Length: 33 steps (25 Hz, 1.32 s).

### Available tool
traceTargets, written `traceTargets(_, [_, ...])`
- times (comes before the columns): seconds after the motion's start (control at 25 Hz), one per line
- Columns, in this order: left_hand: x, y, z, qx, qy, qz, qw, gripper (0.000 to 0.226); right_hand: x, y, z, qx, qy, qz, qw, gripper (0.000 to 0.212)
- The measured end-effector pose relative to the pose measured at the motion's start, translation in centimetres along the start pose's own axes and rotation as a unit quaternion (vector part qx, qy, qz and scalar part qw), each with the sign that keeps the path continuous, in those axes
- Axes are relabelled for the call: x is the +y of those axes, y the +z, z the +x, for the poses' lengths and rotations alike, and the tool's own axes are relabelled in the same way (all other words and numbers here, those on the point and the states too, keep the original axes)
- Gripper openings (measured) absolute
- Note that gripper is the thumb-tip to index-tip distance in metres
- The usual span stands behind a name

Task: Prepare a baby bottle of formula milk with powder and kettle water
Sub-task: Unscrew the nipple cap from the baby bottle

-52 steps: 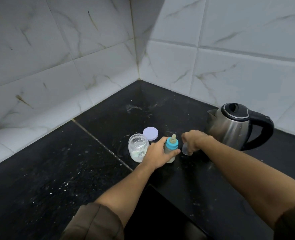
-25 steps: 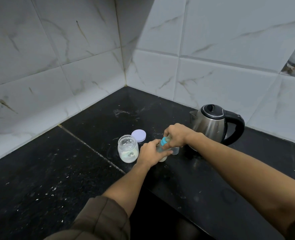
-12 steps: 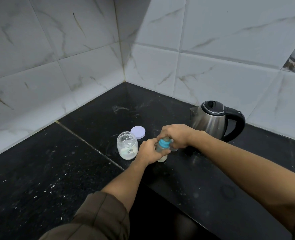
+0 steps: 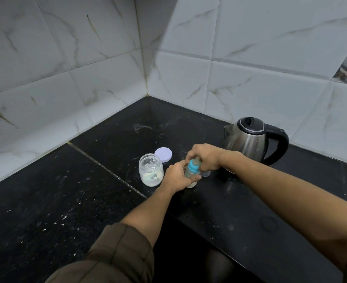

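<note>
Now: left hand (image 4: pixel 176 178) fingers wrapped round bottle (image 4: pixel 190 175) body; right hand (image 4: pixel 206 158) fingers pinch teal collar (image 4: pixel 194 166) from 1 o'clock; axis near upright.

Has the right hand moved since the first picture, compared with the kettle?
Yes. The right hand has gone left, away from the kettle, and now grips the top of the baby bottle.
</note>
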<state>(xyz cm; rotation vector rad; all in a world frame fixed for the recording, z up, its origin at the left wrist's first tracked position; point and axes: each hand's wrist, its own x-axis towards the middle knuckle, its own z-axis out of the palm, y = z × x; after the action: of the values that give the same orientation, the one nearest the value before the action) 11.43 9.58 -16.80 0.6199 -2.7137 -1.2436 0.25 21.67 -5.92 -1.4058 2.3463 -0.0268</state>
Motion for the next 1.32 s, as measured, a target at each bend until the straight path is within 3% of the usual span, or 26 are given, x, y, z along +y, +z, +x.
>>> traceTargets(0.12, [0.2, -0.1, -0.1, 0.01, -0.006, 0.012, 1.0, 0.056, -0.8, 0.0, 0.2, 0.035, 0.041, 0.008, 0.999, 0.06])
traceTargets(0.24, [0.2, -0.2, -0.4, 0.011, -0.007, 0.007, 1.0, 0.052, -1.1, 0.3, 0.3, 0.056, 0.137, -0.013, 0.989, 0.057])
traceTargets(0.36, [-0.1, -0.2, -0.6, -0.002, -0.007, 0.011, 1.0, 0.06, -1.4, 0.1, -0.1, 0.016, 0.081, -0.021, 0.996, 0.034])
traceTargets(0.44, [-0.3, -0.2, -0.7, -0.008, -0.006, 0.007, 1.0, 0.065, -1.7, -0.1, -0.3, -0.012, 0.034, -0.043, 0.998, 0.046])
traceTargets(0.6, [-0.3, 0.0, -0.8, 0.003, -0.012, 0.003, 1.0, 0.056, -2.2, 0.3, 0.3, 0.05, 0.144, -0.035, 0.988, 0.064])
traceTargets(0.68, [-0.2, -0.1, -0.9, 0.004, -0.012, -0.003, 1.0, 0.055, -2.2, 0.4, 0.4, 0.046, 0.177, -0.024, 0.983, 0.058])
traceTargets(0.8, [-0.3, 0.1, -1.0, -0.011, -0.015, -0.005, 1.0, 0.06, -2.3, 0.0, -0.1, 0.02, 0.14, -0.014, 0.99, 0.036])
traceTargets(0.92, [-0.4, 0.2, -0.9, -0.017, -0.029, -0.022, 0.999, 0.064, -2.0, -1.1, -0.5, 0.03, 0.096, -0.006, 0.995, 0.038])
traceTargets(1.04, [-0.7, 0.3, -1.0, -0.017, -0.034, -0.026, 0.999, 0.066, -0.9, -2.6, -1.4, 0.044, 0.116, 0.004, 0.992, 0.041])
traceTargets(1.24, [-1.3, 0.5, -1.5, -0.017, -0.033, -0.042, 0.998, 0.076, 1.4, -1.1, -3.7, -0.052, 0.225, -0.05, 0.972, 0.038])
traceTargets(1.32, [-0.9, 0.4, -1.8, -0.01, -0.029, -0.051, 0.998, 0.091, 1.8, 0.6, -4.4, -0.102, 0.245, -0.063, 0.962, 0.036])
